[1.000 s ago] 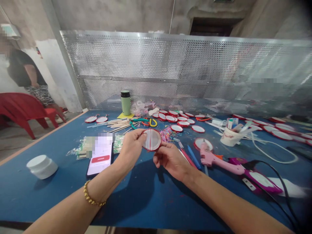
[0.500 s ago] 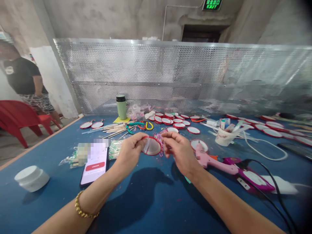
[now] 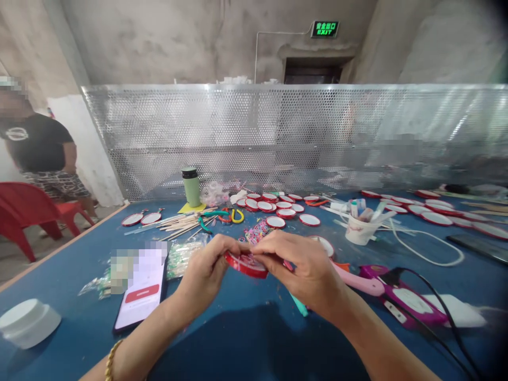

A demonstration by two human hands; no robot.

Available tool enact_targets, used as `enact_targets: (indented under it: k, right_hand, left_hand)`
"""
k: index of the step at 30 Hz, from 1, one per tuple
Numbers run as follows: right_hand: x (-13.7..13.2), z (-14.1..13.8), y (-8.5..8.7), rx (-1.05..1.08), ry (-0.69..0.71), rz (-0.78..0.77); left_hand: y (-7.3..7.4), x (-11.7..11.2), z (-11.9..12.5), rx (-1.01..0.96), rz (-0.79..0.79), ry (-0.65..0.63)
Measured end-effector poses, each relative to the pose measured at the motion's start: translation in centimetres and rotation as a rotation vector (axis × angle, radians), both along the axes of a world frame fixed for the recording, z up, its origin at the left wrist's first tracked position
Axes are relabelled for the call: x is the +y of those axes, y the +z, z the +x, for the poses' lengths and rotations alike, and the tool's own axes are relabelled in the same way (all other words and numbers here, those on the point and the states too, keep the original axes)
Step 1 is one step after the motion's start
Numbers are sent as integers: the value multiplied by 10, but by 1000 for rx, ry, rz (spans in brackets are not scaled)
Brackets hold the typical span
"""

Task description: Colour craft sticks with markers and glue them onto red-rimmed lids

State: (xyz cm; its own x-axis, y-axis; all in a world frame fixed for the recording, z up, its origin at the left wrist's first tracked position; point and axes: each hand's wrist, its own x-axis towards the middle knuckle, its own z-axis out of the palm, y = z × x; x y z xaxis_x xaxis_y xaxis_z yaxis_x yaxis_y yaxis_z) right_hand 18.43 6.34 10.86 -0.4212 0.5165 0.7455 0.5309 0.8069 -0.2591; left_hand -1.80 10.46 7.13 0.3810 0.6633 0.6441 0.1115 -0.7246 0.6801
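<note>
Between thumb and fingers, my left hand (image 3: 210,264) grips a small red-rimmed drum (image 3: 248,265) by its left edge, tilted so its red side faces me. My right hand (image 3: 304,264) reaches over the drum's right edge with its fingers pinched together at the face; what they pinch is hidden. A bit of pink shows under the right fingers. Behind the hands lies a pile of colourful strings (image 3: 257,231). A pink and purple glue gun (image 3: 413,296) rests right of my right hand, its front partly covered by that hand.
Several red-rimmed drums (image 3: 286,213) lie at the back. Wooden sticks (image 3: 184,225), pliers (image 3: 210,217), a green bottle (image 3: 192,188) and a phone (image 3: 141,296) are left. A white jar (image 3: 29,323) sits near left; a cup of tools (image 3: 359,230) stands right. Perforated metal panel (image 3: 238,137) borders the table.
The drum has tipped from face-on to showing its red side. My right hand has moved left onto it, fingers now over its face. The camera view has tilted up slightly.
</note>
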Motion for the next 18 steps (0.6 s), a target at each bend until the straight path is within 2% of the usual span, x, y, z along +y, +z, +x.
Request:
enact_targets:
  k: [7, 18]
  right_hand:
    - [-10, 8, 8, -97, -22, 22]
    - [-31, 6, 23, -105, 123, -81]
  left_hand:
    - [-5, -8, -3, 49, 135, -126]
    - [-7, -6, -3, 77, 159, -113]
